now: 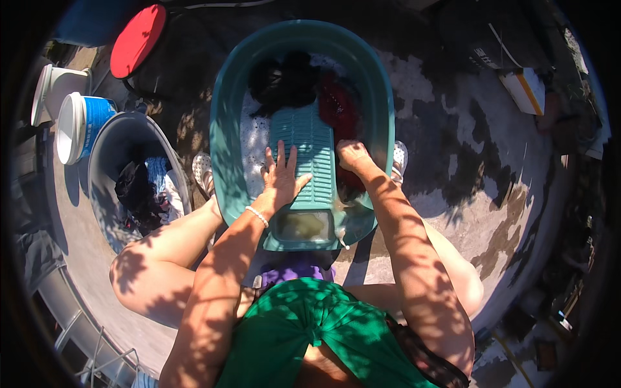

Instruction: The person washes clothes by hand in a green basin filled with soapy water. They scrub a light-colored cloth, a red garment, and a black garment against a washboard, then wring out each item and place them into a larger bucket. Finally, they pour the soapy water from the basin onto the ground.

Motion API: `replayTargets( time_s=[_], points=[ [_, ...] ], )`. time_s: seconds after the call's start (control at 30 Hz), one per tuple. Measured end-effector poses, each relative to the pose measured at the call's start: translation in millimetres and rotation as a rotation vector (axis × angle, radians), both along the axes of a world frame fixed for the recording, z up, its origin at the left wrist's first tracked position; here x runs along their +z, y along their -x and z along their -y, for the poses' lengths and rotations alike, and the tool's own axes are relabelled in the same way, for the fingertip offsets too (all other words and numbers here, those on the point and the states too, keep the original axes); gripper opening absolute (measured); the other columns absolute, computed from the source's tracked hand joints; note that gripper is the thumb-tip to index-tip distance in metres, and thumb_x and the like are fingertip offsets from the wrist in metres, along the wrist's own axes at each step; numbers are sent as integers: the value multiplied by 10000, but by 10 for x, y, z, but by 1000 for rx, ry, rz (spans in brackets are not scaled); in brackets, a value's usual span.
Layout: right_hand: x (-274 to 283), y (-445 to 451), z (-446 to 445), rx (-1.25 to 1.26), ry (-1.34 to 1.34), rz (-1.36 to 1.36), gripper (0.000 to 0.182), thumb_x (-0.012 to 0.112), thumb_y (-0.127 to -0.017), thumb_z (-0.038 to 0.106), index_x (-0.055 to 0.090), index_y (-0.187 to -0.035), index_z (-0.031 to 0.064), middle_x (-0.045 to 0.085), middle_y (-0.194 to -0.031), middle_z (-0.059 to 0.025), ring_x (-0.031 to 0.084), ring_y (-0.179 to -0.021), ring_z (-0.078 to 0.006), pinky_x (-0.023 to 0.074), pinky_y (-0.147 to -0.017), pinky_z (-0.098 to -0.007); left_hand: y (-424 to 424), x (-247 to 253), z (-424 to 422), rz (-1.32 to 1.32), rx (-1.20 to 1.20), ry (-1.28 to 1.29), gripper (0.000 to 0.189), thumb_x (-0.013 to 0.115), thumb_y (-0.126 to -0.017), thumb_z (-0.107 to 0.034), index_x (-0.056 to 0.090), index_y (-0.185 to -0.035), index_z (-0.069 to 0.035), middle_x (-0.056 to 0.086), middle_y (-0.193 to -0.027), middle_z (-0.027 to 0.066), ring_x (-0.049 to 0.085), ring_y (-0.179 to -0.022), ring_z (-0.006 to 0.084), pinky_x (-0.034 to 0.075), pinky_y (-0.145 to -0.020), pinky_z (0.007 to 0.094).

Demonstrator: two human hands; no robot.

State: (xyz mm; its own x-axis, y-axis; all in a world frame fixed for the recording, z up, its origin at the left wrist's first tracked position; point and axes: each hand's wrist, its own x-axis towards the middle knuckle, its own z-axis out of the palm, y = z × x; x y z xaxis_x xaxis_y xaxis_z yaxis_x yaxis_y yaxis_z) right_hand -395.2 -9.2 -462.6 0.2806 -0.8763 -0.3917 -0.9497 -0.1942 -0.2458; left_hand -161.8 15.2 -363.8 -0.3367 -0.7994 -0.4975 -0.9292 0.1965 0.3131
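A green plastic washtub (220, 145) stands between my legs, with a ribbed washboard (322, 167) lying lengthwise inside it. My left hand (281, 179) rests on the washboard's left side, palm down and fingers spread. At its right edge, my right hand (353, 154) is curled into a fist on a dark red cloth (339, 109); the fingertips are hidden. Black cloth (286, 82) is heaped at the tub's far end, and soapy water (254, 145) shows along the left. A soap tray (303, 225) at the washboard's near end holds murky liquid.
Left of the tub is a grey basket or bucket (104, 169) with clothes (140, 194) in it. Two white buckets (70, 128) stand behind that, near a round red stool seat (138, 41). The concrete floor (465, 213) has wet patches. A cardboard box (524, 89) sits far right.
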Motion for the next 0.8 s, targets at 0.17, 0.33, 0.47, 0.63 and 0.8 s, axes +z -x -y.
replayTargets(
  time_s=[0.17,0.33,0.47,0.63,0.8],
  points=[
    [-101,-246,-175,-102,216,-30,326,611,-693,66,564,-967,-103,628,-903,-238,638,-795,-324,538,-670,-399,-93,-13,14,30,32,-14,882,574,-784,-569,208,-1427,-89,39,-1492,195,78,-1318,515,273,-956,653],
    [-119,-226,-23,-426,119,68,279,548,-730,56,558,-992,-41,608,-896,-231,621,-838,-358,522,-732,-421,-72,-76,41,13,7,32,882,583,-779,-567,220,-1426,-89,39,-1493,201,67,-1307,541,277,-953,654],
    [-64,-147,-118,-349,-141,38,368,592,-708,73,542,-1060,-23,597,-1017,-230,589,-982,-363,501,-847,-395,-59,-58,46,-23,10,-8,900,587,-772,-573,210,-1429,-88,36,-1492,201,65,-1299,555,255,-968,656],
    [585,-292,522,-631,-247,53,231,566,-689,69,625,-889,-31,636,-945,-243,619,-927,-377,511,-797,-401,-17,-51,75,18,14,-22,896,557,-773,-605,216,-1429,-99,41,-1491,202,86,-1291,553,263,-965,649],
    [1172,-486,200,-861,433,523,492,548,-662,12,446,-1141,-34,553,-1085,-265,545,-998,-411,443,-857,-423,-93,-82,30,22,9,109,879,569,-776,-579,233,-1420,-85,85,-1480,212,139,-1274,551,297,-963,634]
  ],
)
